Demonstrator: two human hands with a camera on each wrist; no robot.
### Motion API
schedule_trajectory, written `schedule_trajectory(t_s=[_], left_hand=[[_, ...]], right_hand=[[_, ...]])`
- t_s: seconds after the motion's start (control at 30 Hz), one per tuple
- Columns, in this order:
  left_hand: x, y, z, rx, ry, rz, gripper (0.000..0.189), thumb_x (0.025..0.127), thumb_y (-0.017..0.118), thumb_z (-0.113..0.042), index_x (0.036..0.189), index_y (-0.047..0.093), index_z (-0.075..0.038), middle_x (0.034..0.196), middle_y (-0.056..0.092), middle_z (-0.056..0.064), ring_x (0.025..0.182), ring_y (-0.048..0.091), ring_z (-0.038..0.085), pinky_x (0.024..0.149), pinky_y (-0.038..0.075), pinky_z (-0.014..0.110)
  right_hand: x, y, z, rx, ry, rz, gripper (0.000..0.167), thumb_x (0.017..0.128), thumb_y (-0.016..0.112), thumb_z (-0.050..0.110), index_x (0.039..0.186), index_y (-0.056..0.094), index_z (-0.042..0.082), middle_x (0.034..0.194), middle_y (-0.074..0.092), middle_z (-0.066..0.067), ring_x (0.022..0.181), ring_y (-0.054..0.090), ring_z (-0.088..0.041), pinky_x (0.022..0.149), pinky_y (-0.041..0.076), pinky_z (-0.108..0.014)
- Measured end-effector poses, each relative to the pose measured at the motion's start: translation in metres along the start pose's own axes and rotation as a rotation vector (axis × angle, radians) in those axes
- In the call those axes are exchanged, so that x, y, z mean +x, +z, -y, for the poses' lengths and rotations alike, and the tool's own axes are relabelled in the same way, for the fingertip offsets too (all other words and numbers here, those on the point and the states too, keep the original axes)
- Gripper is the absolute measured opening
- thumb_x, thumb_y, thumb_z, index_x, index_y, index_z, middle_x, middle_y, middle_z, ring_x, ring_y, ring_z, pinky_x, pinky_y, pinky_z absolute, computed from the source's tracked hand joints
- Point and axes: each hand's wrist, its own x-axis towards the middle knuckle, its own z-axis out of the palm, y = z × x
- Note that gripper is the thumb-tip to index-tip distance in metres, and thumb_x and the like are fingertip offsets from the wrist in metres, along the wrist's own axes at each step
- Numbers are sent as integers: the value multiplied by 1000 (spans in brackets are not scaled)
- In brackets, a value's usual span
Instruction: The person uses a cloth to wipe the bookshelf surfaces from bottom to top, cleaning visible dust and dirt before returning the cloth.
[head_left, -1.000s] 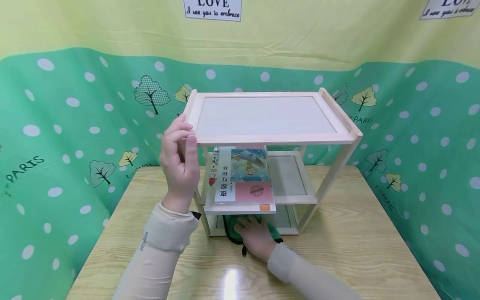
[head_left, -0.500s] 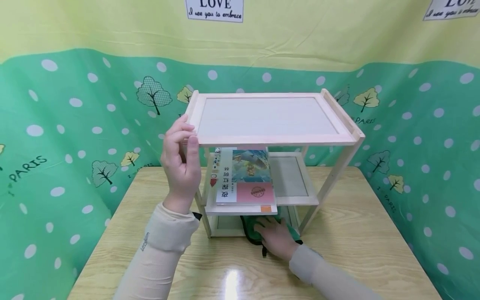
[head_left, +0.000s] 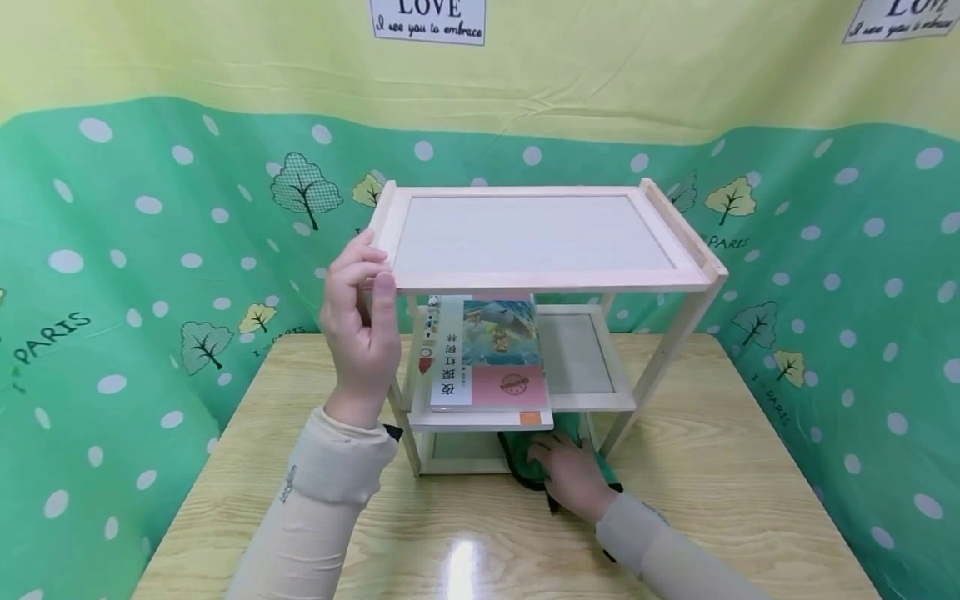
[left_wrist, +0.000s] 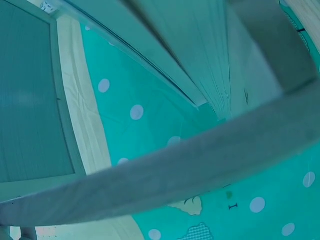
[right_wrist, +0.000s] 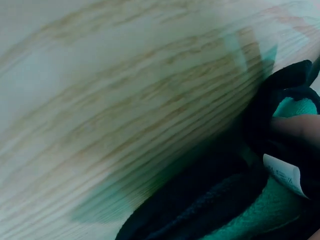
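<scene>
My left hand (head_left: pixel 362 333) grips the front left corner of a small pale wooden shelf (head_left: pixel 532 281), thumb at the front edge and fingers on the side rail. The left wrist view shows the shelf's panel (left_wrist: pixel 30 90) but not the fingers. Low down, my right hand (head_left: pixel 573 477) holds a green fabric item with black trim (head_left: pixel 525 458), kind unclear, at the bottom tier's front right. Part of it is hidden under the tier above. In the right wrist view, a finger (right_wrist: pixel 300 127) lies against the green cloth (right_wrist: pixel 260 215), beside a white tag (right_wrist: pixel 283 174).
On the middle tier, at the left, a book (head_left: pixel 495 354) with a pink and blue cover lies on a white one (head_left: pixel 487 419) that juts past the front edge. The shelf stands on a wooden table (head_left: pixel 712 467), and a green and yellow curtain (head_left: pixel 225 208) surrounds it.
My right hand and the green fabric item have moved to the right along the bottom tier, baring its left part. My left hand keeps its hold on the shelf corner.
</scene>
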Motion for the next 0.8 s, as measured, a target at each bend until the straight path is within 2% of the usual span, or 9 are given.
schedule_trajectory(t_s=[0.27, 0.47, 0.7, 0.8], left_hand=[[0, 0, 1, -4, 4, 0, 41, 101, 51, -32, 93, 51, 8, 101, 60, 26, 127, 56, 37, 114, 43, 49], [-1, 0, 0, -4, -2, 14, 41, 101, 50, -32, 94, 50, 8, 103, 60, 26, 129, 55, 36, 114, 43, 48], [-1, -1, -1, -1, -22, 14, 42, 101, 49, -31, 94, 50, 10, 104, 59, 28, 131, 54, 36, 114, 44, 48], [-1, -2, -1, 2, -23, 17, 41, 101, 49, -31, 94, 50, 10, 104, 59, 28, 131, 53, 35, 113, 44, 48]], right_hand=[[-3, 1, -2, -7, 55, -8, 35, 74, 74, -1, 101, 72, 21, 130, 64, -1, 120, 57, -30, 78, 52, -67], [-4, -1, 1, -25, 119, 1, 33, 77, 68, -5, 100, 71, 19, 126, 67, -1, 117, 57, -30, 75, 53, -68], [-7, -7, 11, -86, 182, 38, 35, 85, 67, 2, 118, 67, 14, 123, 67, -6, 108, 60, -36, 75, 53, -70], [-10, -8, 15, -138, 208, 58, 34, 86, 69, 5, 119, 66, 14, 124, 66, -10, 104, 61, -39, 71, 55, -67]])
